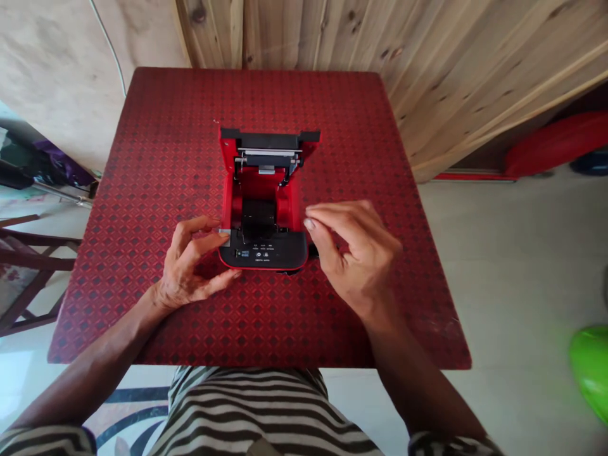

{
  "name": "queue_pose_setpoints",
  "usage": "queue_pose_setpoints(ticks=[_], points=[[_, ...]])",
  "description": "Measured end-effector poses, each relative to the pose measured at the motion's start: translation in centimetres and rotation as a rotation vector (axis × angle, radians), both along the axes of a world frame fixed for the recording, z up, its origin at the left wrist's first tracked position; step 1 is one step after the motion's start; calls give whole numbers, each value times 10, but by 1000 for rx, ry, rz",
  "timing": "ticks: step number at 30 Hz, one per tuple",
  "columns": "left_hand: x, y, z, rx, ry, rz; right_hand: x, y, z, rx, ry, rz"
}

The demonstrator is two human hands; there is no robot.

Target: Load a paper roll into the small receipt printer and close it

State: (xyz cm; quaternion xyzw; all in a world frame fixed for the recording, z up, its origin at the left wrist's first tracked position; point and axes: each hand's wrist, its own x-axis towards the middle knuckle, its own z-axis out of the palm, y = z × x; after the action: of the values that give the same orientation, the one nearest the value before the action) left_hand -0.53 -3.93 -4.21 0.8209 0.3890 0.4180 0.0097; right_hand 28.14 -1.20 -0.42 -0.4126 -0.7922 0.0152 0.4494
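A small red and black label printer stands on the table with its hinged lid raised. A dark, blocky part sits inside its red bay; its kind is hard to make out. My left hand grips the printer's front left corner, thumb low at the front edge and fingers on the top and side. Under a fingertip there lies a small greyish patch, perhaps a label. Just right of the printer, my right hand is raised with thumb and forefinger pinched together; whatever is between them does not show.
The printer rests on a table with a red patterned cover. Wooden planks form the wall behind it. A dark wooden chair stands at the left. On the right are a green rounded object and a red one.
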Motion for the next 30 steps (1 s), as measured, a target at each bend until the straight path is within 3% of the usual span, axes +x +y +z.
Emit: queue_pose_setpoints(ticks=[6, 9, 13, 23, 27, 30], points=[[3, -5, -3, 10, 2, -28, -37, 36, 41, -299, -564, 142], [3, -7, -5, -10, -11, -55, -61, 50, 43, -413, -790, 119], [3, -8, -7, -20, 0, -70, -75, 60, 40, -486, -935, 128], [3, -7, -8, -33, -3, -68, -67, 49, 56, -424, -886, 79], [3, -6, -8, -11, -3, -63, -53, 29, 70, -339, -697, 76], [3, -5, -8, -5, -6, -64, -25, 18, 78, -314, -411, 77]])
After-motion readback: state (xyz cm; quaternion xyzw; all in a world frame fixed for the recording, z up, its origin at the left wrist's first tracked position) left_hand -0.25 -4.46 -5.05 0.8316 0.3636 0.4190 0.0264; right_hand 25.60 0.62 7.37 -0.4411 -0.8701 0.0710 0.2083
